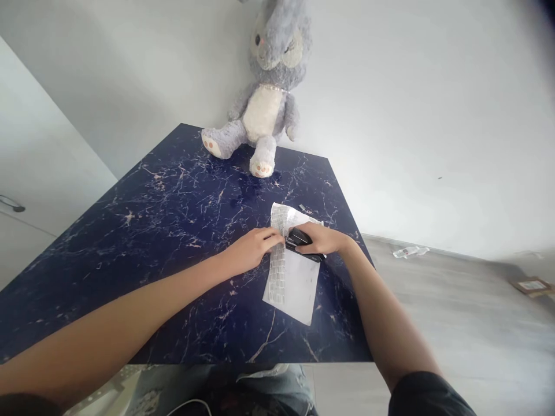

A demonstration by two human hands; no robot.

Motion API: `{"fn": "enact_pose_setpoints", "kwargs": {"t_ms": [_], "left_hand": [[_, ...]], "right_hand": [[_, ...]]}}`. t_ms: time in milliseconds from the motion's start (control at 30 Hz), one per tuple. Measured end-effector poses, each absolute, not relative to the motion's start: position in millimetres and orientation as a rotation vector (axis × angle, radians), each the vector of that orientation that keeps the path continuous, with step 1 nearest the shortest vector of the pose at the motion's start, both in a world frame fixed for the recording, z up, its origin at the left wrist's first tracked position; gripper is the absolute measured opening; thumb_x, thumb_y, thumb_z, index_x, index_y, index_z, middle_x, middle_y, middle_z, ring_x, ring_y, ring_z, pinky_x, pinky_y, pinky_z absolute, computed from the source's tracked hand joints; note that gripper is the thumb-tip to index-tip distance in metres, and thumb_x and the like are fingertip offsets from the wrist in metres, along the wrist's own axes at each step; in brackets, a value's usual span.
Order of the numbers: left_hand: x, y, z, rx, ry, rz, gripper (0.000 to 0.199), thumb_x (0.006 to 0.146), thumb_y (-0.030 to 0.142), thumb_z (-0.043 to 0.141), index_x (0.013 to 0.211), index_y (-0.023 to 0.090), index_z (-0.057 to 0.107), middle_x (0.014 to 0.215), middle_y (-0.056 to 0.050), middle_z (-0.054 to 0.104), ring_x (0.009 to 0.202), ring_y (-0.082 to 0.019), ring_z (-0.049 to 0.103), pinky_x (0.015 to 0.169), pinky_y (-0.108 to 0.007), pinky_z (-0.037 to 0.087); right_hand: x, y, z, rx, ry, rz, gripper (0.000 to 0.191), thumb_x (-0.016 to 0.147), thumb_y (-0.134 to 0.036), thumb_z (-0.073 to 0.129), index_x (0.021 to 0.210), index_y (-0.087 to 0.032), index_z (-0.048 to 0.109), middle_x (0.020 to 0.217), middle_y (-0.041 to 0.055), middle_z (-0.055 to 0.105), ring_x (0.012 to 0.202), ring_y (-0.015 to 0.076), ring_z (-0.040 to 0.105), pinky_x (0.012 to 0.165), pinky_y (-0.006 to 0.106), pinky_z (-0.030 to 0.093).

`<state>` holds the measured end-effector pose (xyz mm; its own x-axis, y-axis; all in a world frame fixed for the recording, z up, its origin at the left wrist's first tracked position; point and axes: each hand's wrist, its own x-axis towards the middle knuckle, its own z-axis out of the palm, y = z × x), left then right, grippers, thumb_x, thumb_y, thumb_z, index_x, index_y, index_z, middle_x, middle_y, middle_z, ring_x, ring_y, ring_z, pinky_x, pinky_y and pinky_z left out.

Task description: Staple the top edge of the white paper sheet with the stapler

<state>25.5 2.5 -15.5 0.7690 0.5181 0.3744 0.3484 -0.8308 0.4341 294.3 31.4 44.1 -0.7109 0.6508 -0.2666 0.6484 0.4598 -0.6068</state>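
Note:
A white sheet of paper (pixel 299 286) lies on the dark blue marbled table (pixel 182 231), with a printed strip folded along its left side. My right hand (pixel 325 238) is wrapped round a black stapler (pixel 310 253), which lies across the paper with its front end at the folded strip. From the left, my left hand (pixel 255 248) presses its fingertips on the strip beside the stapler's front. Its fingers are close together, holding the paper's folded edge. A small dark piece (pixel 302 207) rests just beyond the paper; what it is I cannot make out.
A large grey plush rabbit (pixel 264 110) sits at the table's far end against the wall. On the floor to the right lie a clear plastic wrapper (pixel 410 252) and a brown box (pixel 533 285). At far left is a white cabinet with a handle (pixel 13 204).

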Motion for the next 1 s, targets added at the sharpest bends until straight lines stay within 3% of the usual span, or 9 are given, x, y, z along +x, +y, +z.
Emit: {"fn": "enact_pose_setpoints", "kwargs": {"t_ms": [100, 167, 367, 600, 733, 833, 900, 1000], "left_hand": [[26.8, 1.5, -13.1, 2.636, 0.835, 0.766, 0.033, 0.099, 0.01, 0.057, 0.13, 0.021, 0.059, 0.133, -0.012, 0.059, 0.122, -0.029, 0.057, 0.104, -0.047, 0.05], [26.9, 0.8, -12.6, 2.623, 1.001, 0.785, 0.033, 0.098, 0.021, 0.067, 0.129, 0.021, 0.058, 0.13, -0.012, 0.059, 0.122, -0.031, 0.055, 0.102, -0.049, 0.049], [28.7, -0.2, -19.9, 2.606, 1.282, 0.696, 0.067, 0.091, 0.061, 0.072, 0.139, 0.017, 0.053, 0.131, -0.017, 0.057, 0.122, -0.037, 0.052, 0.103, -0.051, 0.044], [33.0, 0.8, -18.5, 2.557, 1.325, 0.658, 0.08, 0.085, 0.074, 0.069, 0.14, 0.017, 0.059, 0.133, -0.018, 0.057, 0.122, -0.039, 0.05, 0.102, -0.053, 0.041], [32.5, 0.7, -15.0, 2.596, 1.195, 0.614, 0.072, 0.091, 0.072, 0.061, 0.138, 0.017, 0.065, 0.133, -0.018, 0.057, 0.123, -0.039, 0.049, 0.102, -0.055, 0.04], [30.2, 1.5, -13.4, 2.594, 1.091, 0.59, 0.053, 0.098, 0.055, 0.057, 0.136, 0.02, 0.066, 0.137, -0.017, 0.056, 0.128, -0.039, 0.047, 0.104, -0.058, 0.039], [28.0, 3.1, -12.1, 2.581, 1.034, 0.562, 0.048, 0.094, 0.038, 0.06, 0.139, 0.022, 0.065, 0.14, -0.016, 0.055, 0.131, -0.039, 0.046, 0.106, -0.058, 0.037], [25.0, 6.7, -9.8, 2.552, 0.941, 0.51, 0.061, 0.081, 0.022, 0.063, 0.143, 0.023, 0.062, 0.145, -0.015, 0.053, 0.134, -0.04, 0.044, 0.108, -0.059, 0.037]], "right_hand": [[294.6, 31.8, 44.0, -1.186, -2.672, 1.123, 0.013, 0.089, -0.03, 0.066, 0.094, -0.019, 0.062, 0.082, 0.0001, 0.064, 0.071, 0.015, 0.053, 0.066, 0.03, 0.038], [294.6, 32.3, 44.0, -1.178, -2.67, 1.128, 0.012, 0.089, -0.029, 0.066, 0.092, -0.019, 0.061, 0.083, 0.0003, 0.065, 0.072, 0.0154, 0.054, 0.066, 0.03, 0.039], [292.6, 33.5, 44.0, -1.193, -2.695, 1.099, 0.012, 0.089, -0.03, 0.066, 0.093, -0.019, 0.062, 0.083, 0.0004, 0.064, 0.071, 0.0159, 0.054, 0.066, 0.031, 0.039], [289.6, 32.6, 45.6, -1.172, -2.712, 1.07, 0.014, 0.088, -0.029, 0.067, 0.098, -0.019, 0.064, 0.085, 0.0007, 0.066, 0.073, 0.0162, 0.053, 0.068, 0.031, 0.039], [288.6, 32.3, 44.8, -1.172, -2.71, 1.063, 0.015, 0.089, -0.03, 0.067, 0.099, -0.018, 0.065, 0.086, 0.0022, 0.066, 0.073, 0.0165, 0.053, 0.068, 0.031, 0.039], [288.6, 32.3, 43.1, -1.171, -2.703, 1.098, 0.016, 0.091, -0.032, 0.065, 0.1, -0.019, 0.064, 0.088, 0.0025, 0.066, 0.074, 0.0166, 0.054, 0.068, 0.031, 0.04], [289.0, 32.1, 42.1, -1.175, -2.696, 1.115, 0.017, 0.091, -0.033, 0.065, 0.101, -0.02, 0.064, 0.09, 0.0026, 0.066, 0.075, 0.0169, 0.055, 0.069, 0.031, 0.04], [289.8, 31.6, 41.5, -1.191, -2.69, 1.108, 0.017, 0.091, -0.034, 0.065, 0.102, -0.021, 0.063, 0.091, 0.0027, 0.067, 0.077, 0.0178, 0.056, 0.072, 0.032, 0.042]]}}
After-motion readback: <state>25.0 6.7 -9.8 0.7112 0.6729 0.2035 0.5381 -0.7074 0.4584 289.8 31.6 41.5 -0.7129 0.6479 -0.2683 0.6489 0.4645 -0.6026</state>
